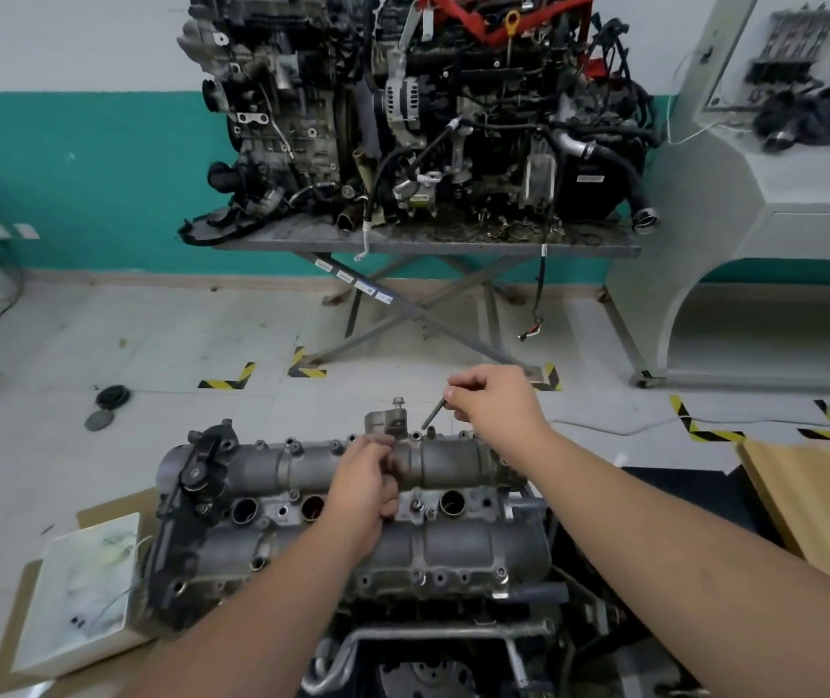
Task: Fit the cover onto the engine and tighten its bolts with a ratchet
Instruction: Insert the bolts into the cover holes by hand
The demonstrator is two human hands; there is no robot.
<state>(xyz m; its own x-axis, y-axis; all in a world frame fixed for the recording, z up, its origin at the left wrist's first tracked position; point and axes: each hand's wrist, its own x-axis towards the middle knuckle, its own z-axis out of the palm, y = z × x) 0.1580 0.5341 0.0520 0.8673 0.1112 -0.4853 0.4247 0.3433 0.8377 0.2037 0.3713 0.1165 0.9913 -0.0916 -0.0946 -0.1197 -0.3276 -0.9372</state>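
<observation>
A grey cast cover [453, 541] lies along the top of the engine in front of me, with bolt holes along both long edges. My right hand [496, 400] pinches a long bolt [434, 414], tilted, its tip just above a hole on the far edge. My left hand [365, 488] rests on the cover's middle, fingers curled around the base of a small metal bracket [385, 420] at the far edge. A short bolt [398, 402] stands upright on top of that bracket. No ratchet is in view.
A white tray [85, 586] on cardboard sits left of the engine, a wooden box [816, 501] at the right. Across the floor, two larger engines stand on a metal table [428, 244]. A grey cabinet [765, 204] is at far right. Round black parts [112, 397] lie on the floor.
</observation>
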